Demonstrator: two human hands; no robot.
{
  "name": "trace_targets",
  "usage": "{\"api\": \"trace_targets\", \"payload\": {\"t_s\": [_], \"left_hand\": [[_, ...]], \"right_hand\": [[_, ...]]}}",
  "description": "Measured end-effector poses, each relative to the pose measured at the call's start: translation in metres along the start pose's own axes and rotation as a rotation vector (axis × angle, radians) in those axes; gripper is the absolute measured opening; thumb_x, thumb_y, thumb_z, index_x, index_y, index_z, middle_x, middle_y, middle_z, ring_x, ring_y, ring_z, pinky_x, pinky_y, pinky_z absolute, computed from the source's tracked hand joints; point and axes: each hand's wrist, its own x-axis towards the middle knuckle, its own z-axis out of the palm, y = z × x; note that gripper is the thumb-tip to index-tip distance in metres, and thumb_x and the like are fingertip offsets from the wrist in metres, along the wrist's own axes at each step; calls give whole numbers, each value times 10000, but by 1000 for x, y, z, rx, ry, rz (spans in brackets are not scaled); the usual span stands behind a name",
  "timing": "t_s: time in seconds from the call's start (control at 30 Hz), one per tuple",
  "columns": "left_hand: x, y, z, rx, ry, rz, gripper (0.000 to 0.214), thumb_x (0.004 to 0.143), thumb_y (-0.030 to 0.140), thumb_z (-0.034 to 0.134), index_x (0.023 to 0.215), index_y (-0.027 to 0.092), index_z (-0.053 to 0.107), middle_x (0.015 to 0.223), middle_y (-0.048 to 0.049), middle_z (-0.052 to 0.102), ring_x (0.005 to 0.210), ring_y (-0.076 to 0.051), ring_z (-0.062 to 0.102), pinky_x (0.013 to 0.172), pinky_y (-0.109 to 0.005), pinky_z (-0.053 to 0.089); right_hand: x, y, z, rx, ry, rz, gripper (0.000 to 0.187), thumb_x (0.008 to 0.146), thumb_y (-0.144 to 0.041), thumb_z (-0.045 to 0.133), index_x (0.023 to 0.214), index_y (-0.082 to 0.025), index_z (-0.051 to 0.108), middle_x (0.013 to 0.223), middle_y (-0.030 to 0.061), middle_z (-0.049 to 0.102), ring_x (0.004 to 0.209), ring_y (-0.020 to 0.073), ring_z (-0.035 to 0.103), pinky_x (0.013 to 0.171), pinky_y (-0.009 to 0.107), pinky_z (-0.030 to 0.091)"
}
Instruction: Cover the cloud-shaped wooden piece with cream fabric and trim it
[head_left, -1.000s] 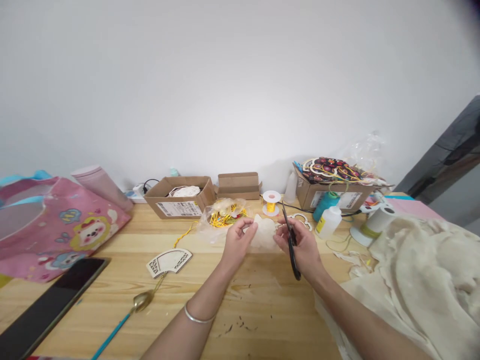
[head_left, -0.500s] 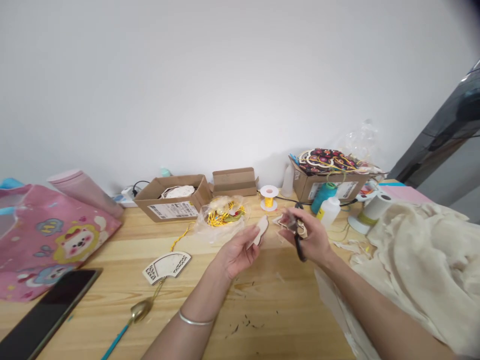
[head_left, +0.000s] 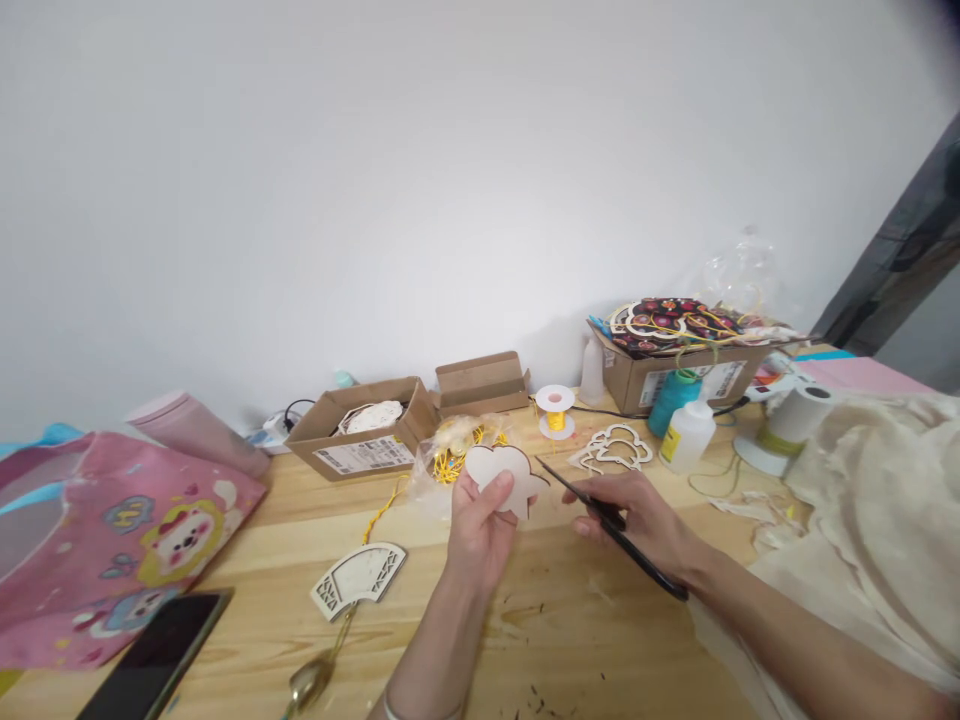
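Between the thumb and fingers of my left hand (head_left: 484, 525) is a pale cloud-shaped piece (head_left: 491, 472) with a dark edge, its flat face turned toward me. My right hand (head_left: 634, 520) grips a pair of black scissors (head_left: 622, 545), whose tips point up and left, close to the piece's right edge but apart from it. Whether the blades are parted I cannot tell. Beyond my right hand, a pale openwork cloud-shaped frame (head_left: 619, 447) lies on the wooden table. A fan-shaped wooden ornament (head_left: 360, 578) with yellow cord rests left of my left forearm.
At the back stand a cardboard box (head_left: 360, 430), a spool of yellow thread (head_left: 556, 412), a white bottle (head_left: 688, 437) and a teal thread cone (head_left: 675, 402). Cream cloth (head_left: 870, 540) covers the right side. A phone (head_left: 161, 655) and a pink bag (head_left: 142, 540) lie left.
The cloud-shaped piece has turned to show its flat face. The scissors have swung round so their tips point toward it. The openwork frame now lies in plain view, away from my right hand.
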Motion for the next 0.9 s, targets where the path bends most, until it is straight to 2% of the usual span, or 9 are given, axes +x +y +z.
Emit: {"api": "trace_targets", "payload": {"t_s": [0.1,0.37,0.7,0.9], "left_hand": [[0,0,1,25,14,27,288,593,211,717,826,210,548,707,38,629,574,-87,582,490,-183,484],[3,4,-1,126,35,122,273,584,209,722,792,199,546,672,36,603,562,-89,558,472,-190,476],[7,3,-3,202,92,91,342,557,233,736,832,194,537,717,17,622,578,-120,591,451,-203,479],[8,2,-3,167,84,75,356,549,220,742,846,187,548,739,9,630,586,-113,589,450,-192,478]], "right_hand": [[0,1,-1,56,-85,8,224,753,-350,558,794,-150,651,513,-39,418,462,80,359,439,192,279],[-1,-1,0,146,-129,27,266,761,-374,531,728,-135,641,489,-48,352,447,71,305,429,197,238],[2,8,-5,151,-211,75,305,769,-405,519,684,-133,628,497,-39,373,460,70,307,410,186,229],[2,7,-8,154,-241,99,308,761,-403,531,647,-126,600,508,-50,326,475,66,288,423,184,222]]}}
